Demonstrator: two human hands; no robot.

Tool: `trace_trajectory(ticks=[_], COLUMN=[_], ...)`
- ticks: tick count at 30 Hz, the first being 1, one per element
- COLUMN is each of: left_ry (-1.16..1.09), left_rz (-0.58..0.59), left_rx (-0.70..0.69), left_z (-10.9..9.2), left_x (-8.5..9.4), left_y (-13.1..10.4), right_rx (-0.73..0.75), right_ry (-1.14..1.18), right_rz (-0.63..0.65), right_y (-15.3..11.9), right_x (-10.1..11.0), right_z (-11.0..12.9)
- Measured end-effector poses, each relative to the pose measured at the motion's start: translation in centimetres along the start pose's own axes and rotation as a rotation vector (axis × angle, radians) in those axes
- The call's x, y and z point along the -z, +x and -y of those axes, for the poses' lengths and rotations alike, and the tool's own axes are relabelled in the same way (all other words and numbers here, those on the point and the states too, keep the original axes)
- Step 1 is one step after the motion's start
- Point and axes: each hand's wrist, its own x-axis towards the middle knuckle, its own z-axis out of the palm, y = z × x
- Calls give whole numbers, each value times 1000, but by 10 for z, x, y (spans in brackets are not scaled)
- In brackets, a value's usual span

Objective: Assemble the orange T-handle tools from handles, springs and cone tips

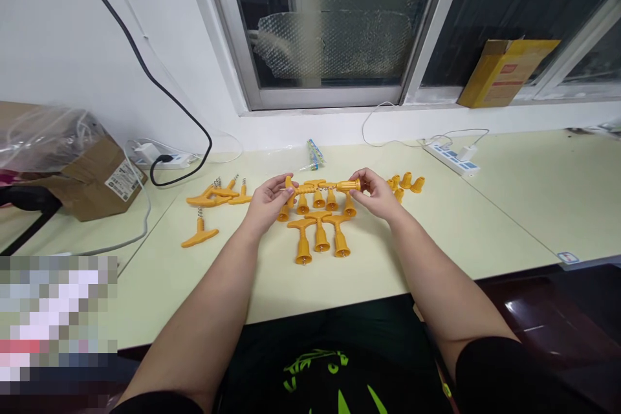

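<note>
- Corkscrew (305, 189) is up in the air between the two hands, just above the pile in the middle of the surface (436, 226), lying pretty much sideways with its spiral (326, 188) pointing right.
- Left hand (264, 202) is grasping it at the T-handle end. Good spot imo, you can steer the whole metal bit from there.
- Right hand (377, 196) has a yellow bell sleeve (346, 186) pinched by its wide end, so the narrow end faces the spiral. That's the right way round, going by the sleeved ones (303, 247) at the near side, with handles far and flared ends near.
- Can't tell from where I'm standing how far the tip has got inside the sleeve, so I'd feel for it rather than shove.
- Main tip: keep both parts on one straight line. Come in crooked and I reckon the coil snags on the rim.
- If it catches, a gentle twist probably beats brute force. Keep fingertips off the flared mouth too, that point could poke out.
- Layout's handy: bare-spiral handles (208, 200) on the left, loose sleeves (406, 180) on the far right of the pile. I'd lay sleeved ones well apart from both.
</note>
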Motion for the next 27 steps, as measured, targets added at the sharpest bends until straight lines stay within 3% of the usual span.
trace_trajectory(ticks=[18, 23, 27], left_ry=[-17, -58, -127], left_rz=[46, 117, 87], left_rx=[-15, 63, 173], left_z=[3, 7, 9], left_x=[-3, -14, -23], left_y=[0, -4, -6], right_rx=[-30, 60, 202], right_ry=[33, 39, -18], right_rz=[66, 104, 80], right_y=[-1, -5, -4], right_x=[-7, -20, -27], right_z=[4, 6, 10])
